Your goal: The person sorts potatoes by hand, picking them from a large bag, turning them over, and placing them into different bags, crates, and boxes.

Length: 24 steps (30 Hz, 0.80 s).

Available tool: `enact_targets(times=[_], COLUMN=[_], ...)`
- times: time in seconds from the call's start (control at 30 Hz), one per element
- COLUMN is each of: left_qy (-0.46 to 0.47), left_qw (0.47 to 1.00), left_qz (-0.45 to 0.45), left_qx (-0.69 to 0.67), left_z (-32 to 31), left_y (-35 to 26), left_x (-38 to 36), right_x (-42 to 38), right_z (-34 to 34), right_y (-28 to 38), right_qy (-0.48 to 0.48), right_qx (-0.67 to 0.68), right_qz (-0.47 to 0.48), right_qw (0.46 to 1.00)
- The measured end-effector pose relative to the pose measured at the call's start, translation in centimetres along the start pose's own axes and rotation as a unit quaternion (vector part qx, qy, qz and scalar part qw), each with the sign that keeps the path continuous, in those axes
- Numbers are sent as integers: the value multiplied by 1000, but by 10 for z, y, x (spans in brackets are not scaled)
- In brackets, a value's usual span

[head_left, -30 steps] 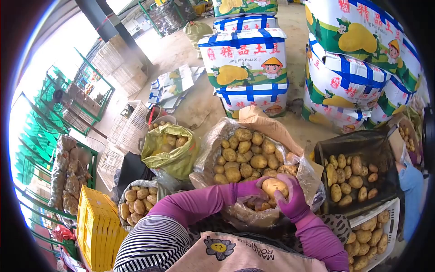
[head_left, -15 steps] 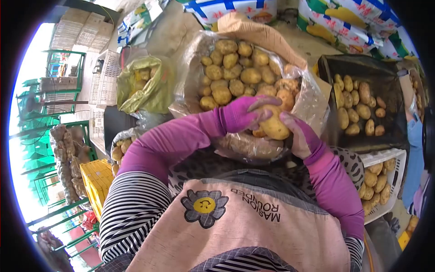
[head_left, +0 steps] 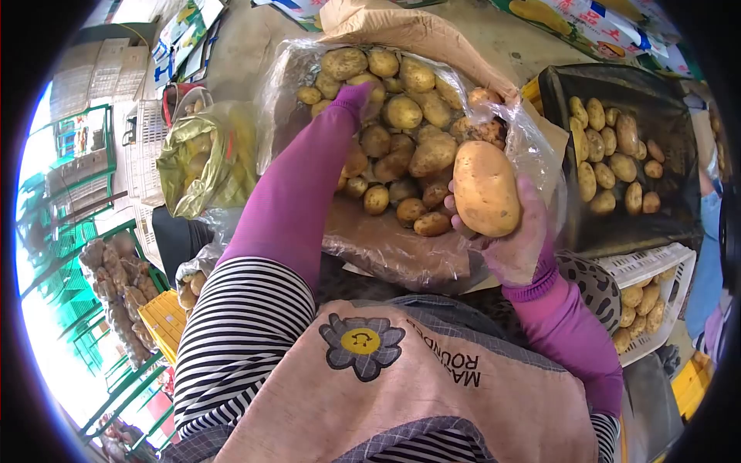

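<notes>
A large, smooth potato [head_left: 486, 187] rests in my right hand [head_left: 525, 231], whose fingers curl around its lower side above the right edge of the bag. My left hand [head_left: 355, 96] reaches to the far part of the open, plastic-lined paper bag [head_left: 417, 258]. Its purple sleeve and glove cover the wrist and back of the hand, and its fingers are hidden among the potatoes there. Potatoes of mixed sizes [head_left: 432, 154] fill the bag, some with soil on their skin.
To the right stands a black-lined crate [head_left: 671, 216] with potatoes, and below it a white basket [head_left: 675, 301] of potatoes. On the left are a green sack [head_left: 181, 166] and a yellow crate [head_left: 164, 320]. Printed bags [head_left: 579, 31] lie at the back.
My left hand has left the large potato and moved away to the far left part of the bag. My right hand now holds that potato alone, and the view has shifted slightly.
</notes>
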<state>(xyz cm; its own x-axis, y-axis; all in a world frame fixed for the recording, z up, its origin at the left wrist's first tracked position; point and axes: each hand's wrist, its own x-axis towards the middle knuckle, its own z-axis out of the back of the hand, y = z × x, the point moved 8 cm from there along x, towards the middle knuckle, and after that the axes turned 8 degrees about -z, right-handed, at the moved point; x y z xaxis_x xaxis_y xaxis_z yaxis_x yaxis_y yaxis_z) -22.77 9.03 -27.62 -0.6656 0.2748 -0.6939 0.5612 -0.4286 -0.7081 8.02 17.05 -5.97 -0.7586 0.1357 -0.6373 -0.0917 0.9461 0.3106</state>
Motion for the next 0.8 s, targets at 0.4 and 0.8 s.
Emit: enact_targets(times=[0.4,0.8], left_qy=[169,489], left_qw=[984,856], left_qz=[7,-109], left_qx=[-46,125], left_z=[-3,-40], left_y=[22,-57], left_x=[-4,-264], right_x=[4,-14], right_z=[3,-25], right_y=[12,-7], right_qy=[35,143], right_qx=[112,-122], right_qz=[16,22], right_qw=[993,982])
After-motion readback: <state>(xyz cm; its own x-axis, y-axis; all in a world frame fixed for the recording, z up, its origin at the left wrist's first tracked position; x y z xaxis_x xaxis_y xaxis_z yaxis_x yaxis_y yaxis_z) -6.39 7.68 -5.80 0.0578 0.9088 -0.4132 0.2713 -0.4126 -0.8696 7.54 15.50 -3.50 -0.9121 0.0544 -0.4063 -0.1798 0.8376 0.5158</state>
